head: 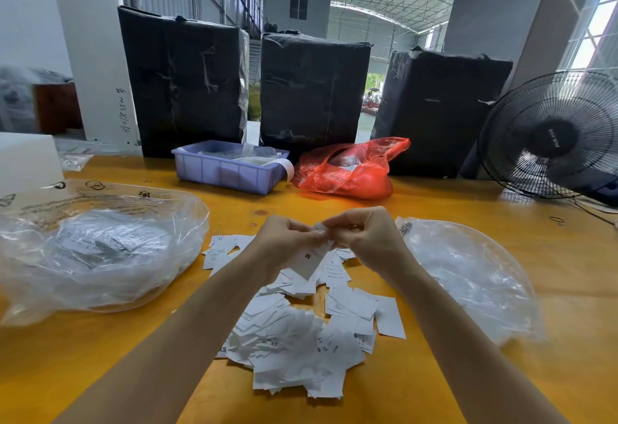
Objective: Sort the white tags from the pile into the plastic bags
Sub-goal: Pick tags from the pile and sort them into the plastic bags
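Head view: both hands are raised over the table (468,209), fingertips meeting above the pile (294,333) of white tags. The left hand (284,239) is curled round a small bunch of tags (309,261), the front one marked "M", and the right hand (363,236) is pinching at the top edge of that same bunch. Directly below and toward the person the pile is spread loosely, with "XS" and "L" marks readable. A clear plastic bag (97,249), already part-filled, lies to the left of the left hand; a second clear bag (468,276), flatter, lies to the right of the right hand.

Several risks are judged. Thin tags may cling together, so two sizes could be dropped as one. A loosened pinch could let tags fall back onto the pile unsorted. The fan (551,132), well to the right beyond the right hand, could scatter the light tags if it is running; that cannot be told.
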### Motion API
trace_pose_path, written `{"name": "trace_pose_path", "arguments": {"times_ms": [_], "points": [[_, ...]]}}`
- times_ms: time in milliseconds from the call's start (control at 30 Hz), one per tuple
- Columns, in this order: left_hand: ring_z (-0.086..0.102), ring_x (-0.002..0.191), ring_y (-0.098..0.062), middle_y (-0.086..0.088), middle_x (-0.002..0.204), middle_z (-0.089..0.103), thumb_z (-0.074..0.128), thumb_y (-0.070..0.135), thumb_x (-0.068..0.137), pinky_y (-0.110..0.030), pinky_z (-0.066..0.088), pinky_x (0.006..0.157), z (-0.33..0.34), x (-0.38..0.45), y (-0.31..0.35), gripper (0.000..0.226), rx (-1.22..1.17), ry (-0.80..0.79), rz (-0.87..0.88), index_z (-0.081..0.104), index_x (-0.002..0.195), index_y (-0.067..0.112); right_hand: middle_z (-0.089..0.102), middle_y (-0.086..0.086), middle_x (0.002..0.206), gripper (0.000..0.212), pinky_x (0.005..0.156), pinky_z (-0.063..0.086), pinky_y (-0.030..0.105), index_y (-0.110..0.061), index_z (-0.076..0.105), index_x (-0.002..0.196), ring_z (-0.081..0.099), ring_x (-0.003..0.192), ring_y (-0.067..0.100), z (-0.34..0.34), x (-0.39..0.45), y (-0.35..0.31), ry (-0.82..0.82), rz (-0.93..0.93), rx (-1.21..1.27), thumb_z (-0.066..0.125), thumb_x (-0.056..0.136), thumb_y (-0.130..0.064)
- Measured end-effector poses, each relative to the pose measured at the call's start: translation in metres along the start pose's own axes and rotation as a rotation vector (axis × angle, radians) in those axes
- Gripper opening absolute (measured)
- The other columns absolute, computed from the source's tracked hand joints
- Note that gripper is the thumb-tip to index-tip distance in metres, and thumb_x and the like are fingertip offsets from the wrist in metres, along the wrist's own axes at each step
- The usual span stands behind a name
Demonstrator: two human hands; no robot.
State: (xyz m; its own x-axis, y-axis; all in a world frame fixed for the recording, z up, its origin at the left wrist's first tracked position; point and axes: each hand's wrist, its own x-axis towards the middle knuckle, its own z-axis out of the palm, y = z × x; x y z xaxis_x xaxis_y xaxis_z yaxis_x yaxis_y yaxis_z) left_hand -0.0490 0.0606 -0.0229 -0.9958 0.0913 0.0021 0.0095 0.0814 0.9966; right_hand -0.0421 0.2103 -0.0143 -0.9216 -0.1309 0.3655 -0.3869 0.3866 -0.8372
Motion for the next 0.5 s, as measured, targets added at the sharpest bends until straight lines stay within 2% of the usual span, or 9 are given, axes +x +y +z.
{"name": "trace_pose_path", "arguments": {"times_ms": [67,133,167,233,300,400,500], "points": [[0.054,0.067,-0.008,0.011,0.068,0.055,0.075,0.017,0.078,-0.028,0.049,0.062,-0.0001,0.0013,-0.0008,0.008,-0.016,0.044,0.013,0.072,0.076,0.010,0.069,0.010,0.088,0.013,0.069,0.058,0.028,-0.006,0.072,0.096,0.069,0.071,0.017,0.0006,-0.0005,-0.0015,-0.037,0.048,0.039,0.063,0.087,-0.003],[0.054,0.068,-0.011,0.006,0.071,0.057,0.075,0.018,0.077,-0.029,0.049,0.061,-0.0001,0.0032,-0.0011,0.016,-0.079,0.095,0.022,0.072,0.085,0.005,0.067,0.010,0.095,0.018,0.064,0.057,0.023,-0.007,0.067,0.103,0.069,0.067,0.012,0.0007,-0.0017,-0.0030,-0.043,0.080,0.097,0.066,0.087,-0.012],[0.056,0.068,-0.013,0.004,0.070,0.061,0.075,0.018,0.077,-0.029,0.049,0.061,0.0000,0.0042,-0.0017,0.020,-0.111,0.113,0.028,0.071,0.089,0.002,0.066,0.012,0.098,0.024,0.064,0.058,0.022,-0.006,0.065,0.107,0.070,0.067,0.015,0.0009,-0.0021,-0.0034,-0.052,0.090,0.131,0.068,0.085,-0.014],[0.063,0.060,-0.012,0.010,0.055,0.065,0.076,0.017,0.076,-0.029,0.052,0.060,0.0013,0.0034,-0.0035,0.021,-0.150,0.134,0.048,0.069,0.088,0.000,0.067,0.017,0.098,0.035,0.066,0.059,0.026,-0.003,0.062,0.112,0.071,0.073,0.024,0.0035,-0.0037,-0.0038,-0.082,0.087,0.157,0.073,0.079,-0.009],[0.066,0.052,-0.008,0.013,0.052,0.065,0.076,0.015,0.073,-0.029,0.056,0.058,0.0022,0.0009,-0.0041,0.025,-0.198,0.133,0.048,0.067,0.090,-0.001,0.069,0.020,0.092,0.039,0.067,0.060,0.030,-0.002,0.063,0.113,0.070,0.078,0.030,0.0071,-0.0045,-0.0031,-0.070,0.037,0.086,0.075,0.076,-0.002],[0.069,0.074,-0.022,-0.006,0.081,0.070,0.076,0.023,0.067,-0.036,0.058,0.068,-0.0007,0.0002,-0.0011,0.046,-0.262,0.060,-0.008,0.065,0.101,-0.005,0.070,0.017,0.082,0.032,0.066,0.059,0.030,0.000,0.065,0.110,0.070,0.073,0.028,0.0066,-0.0026,-0.0008,0.017,-0.031,0.022,0.073,0.079,-0.001],[0.067,0.076,-0.022,-0.013,0.088,0.070,0.076,0.023,0.067,-0.026,0.056,0.056,-0.0059,0.0001,0.0031,0.040,-0.201,-0.024,-0.096,0.068,0.097,-0.003,0.070,0.012,0.078,0.031,0.064,0.059,0.028,0.001,0.064,0.108,0.070,0.068,0.022,0.0003,-0.0004,0.0012,0.097,-0.034,0.038,0.073,0.078,-0.001]]}}
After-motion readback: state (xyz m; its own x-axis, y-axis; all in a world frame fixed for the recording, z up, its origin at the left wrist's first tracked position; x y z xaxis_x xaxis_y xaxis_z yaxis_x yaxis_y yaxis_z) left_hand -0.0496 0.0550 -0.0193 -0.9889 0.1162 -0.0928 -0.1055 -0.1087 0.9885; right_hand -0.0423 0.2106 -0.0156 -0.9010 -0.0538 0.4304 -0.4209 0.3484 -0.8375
